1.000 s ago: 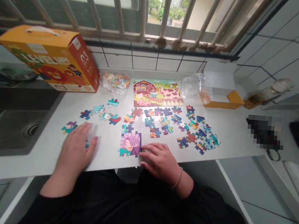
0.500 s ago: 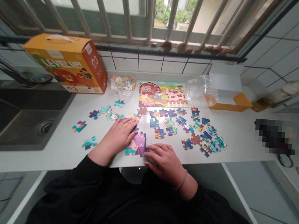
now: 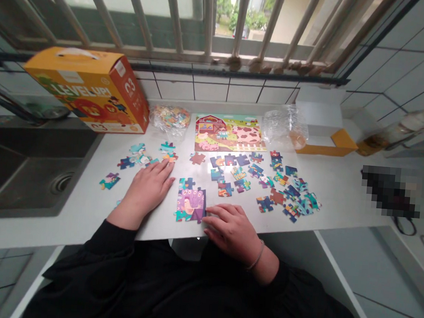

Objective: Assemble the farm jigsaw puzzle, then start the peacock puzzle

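My left hand [image 3: 147,189] lies flat on the counter, fingers stretched forward, with the fingertips on or beside an orange and teal jigsaw piece [image 3: 169,157]. A loose group of teal pieces [image 3: 137,152] is just beyond it. Between my hands lies a joined block of jigsaw pieces [image 3: 191,202], mostly purple with a pale bird, and a blue-teal piece [image 3: 187,183] sits at its top edge. My right hand [image 3: 233,228] rests with its fingers loosely bent and apart, fingertips at the block's right edge. It grips nothing that I can see.
Loose pieces [image 3: 226,188] spread across the middle and right. Behind them are a farm picture puzzle [image 3: 228,133], a bag of pieces [image 3: 171,118], clear plastic wrap [image 3: 286,128] and an open orange-white box [image 3: 325,149]. An orange carton [image 3: 88,95] stands beside the sink [image 3: 31,164].
My left hand has moved left, away from the block, and an orange and teal piece has shifted left with it. The teal pieces at left have bunched closer. My right hand stays put.
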{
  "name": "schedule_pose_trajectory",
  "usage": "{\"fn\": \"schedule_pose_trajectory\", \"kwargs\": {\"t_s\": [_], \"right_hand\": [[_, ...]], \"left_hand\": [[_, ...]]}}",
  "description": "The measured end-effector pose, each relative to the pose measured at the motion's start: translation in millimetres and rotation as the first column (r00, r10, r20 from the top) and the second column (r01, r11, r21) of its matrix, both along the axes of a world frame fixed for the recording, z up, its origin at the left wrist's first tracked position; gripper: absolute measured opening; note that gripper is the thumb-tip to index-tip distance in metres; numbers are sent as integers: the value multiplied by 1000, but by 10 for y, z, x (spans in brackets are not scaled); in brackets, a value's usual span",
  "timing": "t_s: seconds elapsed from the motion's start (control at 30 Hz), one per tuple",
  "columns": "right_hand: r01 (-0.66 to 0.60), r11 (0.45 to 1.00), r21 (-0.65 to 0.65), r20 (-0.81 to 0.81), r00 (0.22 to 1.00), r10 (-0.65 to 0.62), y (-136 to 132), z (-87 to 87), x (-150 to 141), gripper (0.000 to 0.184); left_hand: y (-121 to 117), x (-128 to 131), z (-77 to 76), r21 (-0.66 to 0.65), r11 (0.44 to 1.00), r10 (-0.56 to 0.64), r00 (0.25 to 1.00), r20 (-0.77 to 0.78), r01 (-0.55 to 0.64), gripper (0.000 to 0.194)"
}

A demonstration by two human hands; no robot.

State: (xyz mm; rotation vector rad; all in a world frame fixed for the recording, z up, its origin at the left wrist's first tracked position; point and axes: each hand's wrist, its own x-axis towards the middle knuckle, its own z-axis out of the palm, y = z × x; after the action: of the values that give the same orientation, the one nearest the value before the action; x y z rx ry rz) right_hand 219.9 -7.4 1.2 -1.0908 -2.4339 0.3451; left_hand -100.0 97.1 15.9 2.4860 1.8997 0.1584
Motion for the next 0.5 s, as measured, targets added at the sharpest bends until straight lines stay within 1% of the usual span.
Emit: {"fn": "schedule_pose_trajectory", "kwargs": {"t_s": [0.13, 0.2, 0.27, 0.33, 0.43, 0.5], "right_hand": [[5, 1000, -3, 6, 1000, -5, -1, -2, -9, 24], [8, 1000, -1, 8, 1000, -8, 2, 1, -8, 24], [8, 1000, -1, 13, 1000, -8, 5, 7, -3, 24], [7, 1000, -1, 18, 1000, -7, 10, 14, 2, 24], [0, 1000, -2, 17, 1000, 0, 14, 20, 6, 26], [-3, 1000, -9, -4, 1000, 3, 15, 22, 10, 25]], "left_hand": [[22, 87, -22, 28, 998, 57, 998, -9, -56, 63], [-41, 156, -41, 60, 997, 42, 999, 35, -44, 64], [-184, 225, -63, 90, 996, -29, 994, 101, 20, 62], [-396, 281, -84, 90, 988, -142, 978, 154, 129, 60], [-728, 315, -101, 26, 953, -301, 936, 184, 302, 63], [-871, 302, -100, -2, 935, -346, 917, 197, 353, 67]]}}
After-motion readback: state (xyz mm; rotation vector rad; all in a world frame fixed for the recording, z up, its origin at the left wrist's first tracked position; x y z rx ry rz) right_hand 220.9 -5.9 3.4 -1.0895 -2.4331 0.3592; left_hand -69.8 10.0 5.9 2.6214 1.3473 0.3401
